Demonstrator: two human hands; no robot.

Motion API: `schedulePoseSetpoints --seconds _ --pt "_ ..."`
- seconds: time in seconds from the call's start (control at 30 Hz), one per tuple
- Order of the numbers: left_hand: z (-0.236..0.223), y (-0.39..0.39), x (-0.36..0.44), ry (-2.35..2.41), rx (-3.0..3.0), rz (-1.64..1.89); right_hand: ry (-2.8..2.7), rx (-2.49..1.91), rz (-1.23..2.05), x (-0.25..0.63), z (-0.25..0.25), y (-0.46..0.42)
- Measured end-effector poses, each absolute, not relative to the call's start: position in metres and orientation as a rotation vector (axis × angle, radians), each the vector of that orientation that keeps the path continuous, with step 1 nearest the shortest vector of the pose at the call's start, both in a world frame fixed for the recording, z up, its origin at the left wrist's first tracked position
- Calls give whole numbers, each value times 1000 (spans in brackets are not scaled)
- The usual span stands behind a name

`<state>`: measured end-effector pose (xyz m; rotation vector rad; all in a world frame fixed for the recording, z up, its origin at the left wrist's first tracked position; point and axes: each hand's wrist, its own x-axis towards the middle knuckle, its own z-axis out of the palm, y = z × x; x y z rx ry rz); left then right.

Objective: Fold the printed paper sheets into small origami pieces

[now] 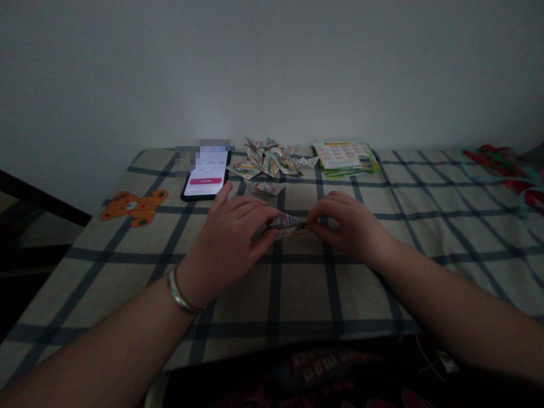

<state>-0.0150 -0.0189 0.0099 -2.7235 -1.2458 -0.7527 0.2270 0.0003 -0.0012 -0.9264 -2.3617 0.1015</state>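
A small folded paper boat [287,225] made from printed paper is held between my two hands, low over the checked tablecloth. My left hand [233,238] pinches its left end between thumb and fingers. At the other end, my right hand [346,226] grips the paper's tip with thumb and forefinger. Just beyond them lies another folded paper boat [266,188]. Behind that sits a pile of folded paper boats [272,158] of the same printed paper. My fingers cover both ends of the held piece.
A lit phone [207,174] lies behind my left hand. Flat printed sheets [346,158] are stacked near the wall [272,73]. An orange bear cutout [134,208] is at the left edge of the tablecloth [365,300]. Red and green strips [505,167] lie far right.
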Motion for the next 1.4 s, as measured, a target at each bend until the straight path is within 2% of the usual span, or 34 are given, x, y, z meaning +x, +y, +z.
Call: schedulePoseSetpoints --seconds 0.37,0.6,0.73,0.87,1.1,1.4 --pt "10 -17 -16 -1126 -2719 -789 -2351 -817 18 227 1 -2" --pt "12 -17 -15 -963 -2716 -924 -2428 -779 -289 221 6 -9" --pt "13 -18 -13 -839 -2718 -880 -2473 -787 -345 219 7 -10" --pt "12 -19 -14 -878 -2689 -805 -2510 -746 -290 219 6 -9" --pt "11 -17 -16 -968 -2759 -833 -2461 -827 99 224 6 -6" --pt "9 -12 -17 -1062 -2836 -926 -2470 -906 144 229 -1 0"
